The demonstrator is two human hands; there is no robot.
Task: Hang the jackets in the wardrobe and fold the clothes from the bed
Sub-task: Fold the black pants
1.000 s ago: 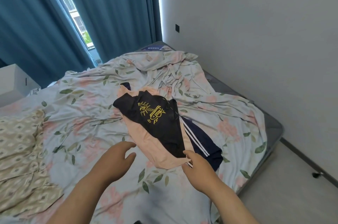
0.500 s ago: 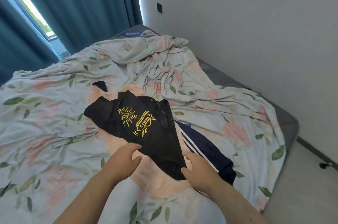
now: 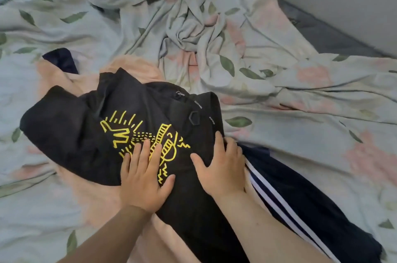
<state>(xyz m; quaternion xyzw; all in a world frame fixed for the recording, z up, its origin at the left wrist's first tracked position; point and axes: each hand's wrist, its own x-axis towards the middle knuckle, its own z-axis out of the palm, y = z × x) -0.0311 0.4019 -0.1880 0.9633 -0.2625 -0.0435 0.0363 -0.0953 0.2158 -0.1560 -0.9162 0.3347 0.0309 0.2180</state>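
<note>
Fingers [image 3: 145,151] of left hand [image 3: 146,179] lie straight & slightly spread, pressing flat on the black top [image 3: 86,133], partly over its yellow print [image 3: 137,133]. Right hand [image 3: 221,168] fingers [image 3: 219,140] also extended, laid across the top's edge, thumb splayed; no pinch visible. Top sits crumpled under & ahead of both sets of fingers, on a peach garment [image 3: 92,194]. Navy striped piece [image 3: 300,194] is just right of the right fingers, all on the bed's floral sheet [image 3: 300,101]. Step looks like the folding part, starting w/ the top. Next move prob. needs a grip on its edges to lift & spread it flat w/o dragging the peach one.
</note>
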